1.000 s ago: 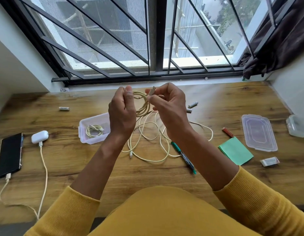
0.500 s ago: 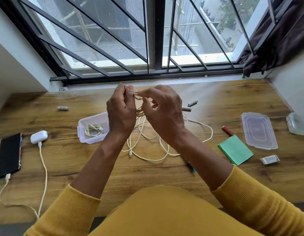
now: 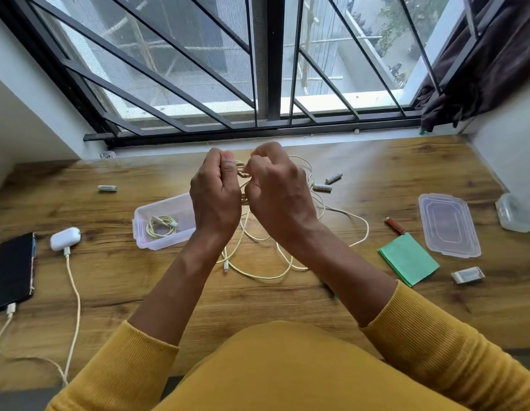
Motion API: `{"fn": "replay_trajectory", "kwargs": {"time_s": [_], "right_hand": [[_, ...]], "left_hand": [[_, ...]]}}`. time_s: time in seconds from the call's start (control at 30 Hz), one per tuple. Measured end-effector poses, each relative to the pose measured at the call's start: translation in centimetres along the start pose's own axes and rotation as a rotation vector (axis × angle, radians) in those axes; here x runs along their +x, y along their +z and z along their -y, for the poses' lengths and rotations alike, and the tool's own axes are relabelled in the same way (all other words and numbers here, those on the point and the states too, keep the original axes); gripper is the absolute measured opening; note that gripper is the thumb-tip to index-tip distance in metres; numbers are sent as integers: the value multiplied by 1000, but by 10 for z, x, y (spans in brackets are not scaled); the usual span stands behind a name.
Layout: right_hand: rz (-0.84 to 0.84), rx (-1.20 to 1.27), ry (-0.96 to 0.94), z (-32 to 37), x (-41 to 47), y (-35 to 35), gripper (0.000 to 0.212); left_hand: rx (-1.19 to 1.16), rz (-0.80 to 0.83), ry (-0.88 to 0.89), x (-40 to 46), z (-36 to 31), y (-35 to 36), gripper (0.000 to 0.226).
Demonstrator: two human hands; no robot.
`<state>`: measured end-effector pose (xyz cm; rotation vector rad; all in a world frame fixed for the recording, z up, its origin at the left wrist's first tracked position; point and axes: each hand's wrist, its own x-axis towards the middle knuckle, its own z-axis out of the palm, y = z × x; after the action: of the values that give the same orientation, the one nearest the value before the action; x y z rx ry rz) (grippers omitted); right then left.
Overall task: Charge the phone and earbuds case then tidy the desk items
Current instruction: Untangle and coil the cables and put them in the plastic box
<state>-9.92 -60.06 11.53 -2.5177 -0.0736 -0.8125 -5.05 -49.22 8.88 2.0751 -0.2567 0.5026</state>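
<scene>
Closer together now, both hands (image 3: pixel 216 197) wind cable (image 3: pixel 290 269) above box (image 3: pixel 145 218).

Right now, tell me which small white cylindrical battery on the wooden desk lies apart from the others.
The battery left of the clear plastic box, near the window: battery. The other two lie together right of the hands.

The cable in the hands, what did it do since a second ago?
The right hand, which pinched the plug end up in plain sight a second ago, has swung in against the left hand and tucked that end into the coil of cable. Both hands still grip the coil; its loose loops still trail on the desk. The phone, earbuds case and box stayed put.
</scene>
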Motion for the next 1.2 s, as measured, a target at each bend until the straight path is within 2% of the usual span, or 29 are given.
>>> {"fn": "replay_trajectory", "kwargs": {"time_s": [0.17,0.23,0.37,0.5,0.57,0.67,0.97,1.2], "right_hand": [[-9,-28,31,4,0,1,11],[-32,48,77,0,4,3,15],[-18,380,236,-11,12,-6,10],[211,588,489,-26,15,-10,33],[324,831,591,-30,16,-14,36],[393,1194,690,-30,16,-24,34],[340,1044,714,-19,23,-29,19],[331,1012,761,-14,25,-30,16]], "left_hand": [[10,-10,9,0,1,0,34],[13,-27,15,1,0,-2,33],[-29,-20,6,3,2,-6,34],[-101,-21,-44,8,3,-8,43],[-140,-13,-47,8,0,-9,48],[-158,-8,-24,5,-3,-8,49],[-175,-12,14,1,3,-6,44],[-148,-52,41,3,1,-8,42]]}}
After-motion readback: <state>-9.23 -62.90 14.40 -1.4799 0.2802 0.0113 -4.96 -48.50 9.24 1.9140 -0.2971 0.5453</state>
